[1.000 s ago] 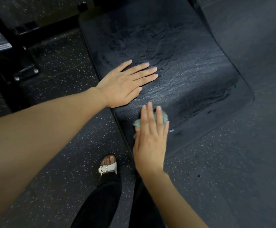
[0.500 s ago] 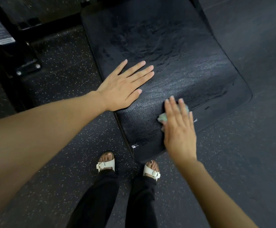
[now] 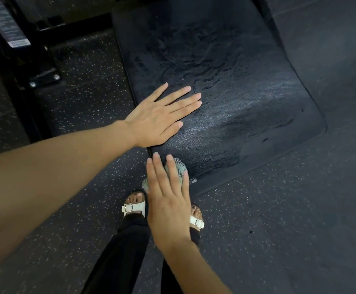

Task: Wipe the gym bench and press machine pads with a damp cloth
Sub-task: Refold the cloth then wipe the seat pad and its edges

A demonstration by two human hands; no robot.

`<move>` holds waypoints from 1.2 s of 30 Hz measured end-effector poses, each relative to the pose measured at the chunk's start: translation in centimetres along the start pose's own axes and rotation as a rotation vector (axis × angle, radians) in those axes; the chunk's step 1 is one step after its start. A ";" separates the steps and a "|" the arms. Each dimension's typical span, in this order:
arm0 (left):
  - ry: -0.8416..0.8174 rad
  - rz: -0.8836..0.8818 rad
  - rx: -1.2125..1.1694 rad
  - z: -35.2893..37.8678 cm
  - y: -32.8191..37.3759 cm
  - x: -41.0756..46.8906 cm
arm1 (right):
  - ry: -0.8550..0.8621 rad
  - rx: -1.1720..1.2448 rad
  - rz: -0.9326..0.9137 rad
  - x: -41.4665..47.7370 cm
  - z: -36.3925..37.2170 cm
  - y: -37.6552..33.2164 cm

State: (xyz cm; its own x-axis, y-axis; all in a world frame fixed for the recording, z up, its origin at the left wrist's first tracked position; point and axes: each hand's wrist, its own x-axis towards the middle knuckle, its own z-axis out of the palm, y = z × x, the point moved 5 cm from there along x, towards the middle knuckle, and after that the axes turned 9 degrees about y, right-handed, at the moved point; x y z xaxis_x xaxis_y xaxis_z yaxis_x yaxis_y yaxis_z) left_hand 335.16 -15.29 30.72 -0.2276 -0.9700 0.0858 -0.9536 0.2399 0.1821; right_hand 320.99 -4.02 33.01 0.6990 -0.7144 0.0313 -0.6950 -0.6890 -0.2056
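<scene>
Pressing the damp cloth flat under my right hand, I have it at the lower centre of the frame, on the near corner of the bench pad. Part of it seems to spill past the pad's edge. The fingers lie straight over the cloth, pushing down rather than curling round it. My left hand rests spread and relaxed on the pad's left edge at centre frame, holding nothing, just above the right hand and apart from it.

To do this stroke well, I judge I should spread the palm's weight evenly and tuck the stray cloth back under the fingers so it does not slide off the corner. Then I should run overlapping passes toward the lower right corner, where a duller patch looks less wet than the glossy streaks up the middle. The left hand should lift once the cloth reaches it.

Speckled rubber floor surrounds the pad, and white buckled sandals show below. In the upper left a label sits on the black machine frame. Its print is too blurred to read, and I see no brand.
</scene>
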 end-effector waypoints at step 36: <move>-0.012 -0.030 0.018 0.0 0.4 -0.1 | 0.152 0.054 0.370 2.6 -1.7 11.2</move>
State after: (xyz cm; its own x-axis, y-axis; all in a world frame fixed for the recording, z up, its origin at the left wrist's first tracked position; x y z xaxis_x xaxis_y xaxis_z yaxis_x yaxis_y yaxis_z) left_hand 334.77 -15.06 30.81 -0.2009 -0.9772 0.0692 -0.9635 0.2099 0.1664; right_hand 314.74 -13.81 32.46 0.3677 -0.9257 0.0894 -0.8822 -0.3776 -0.2812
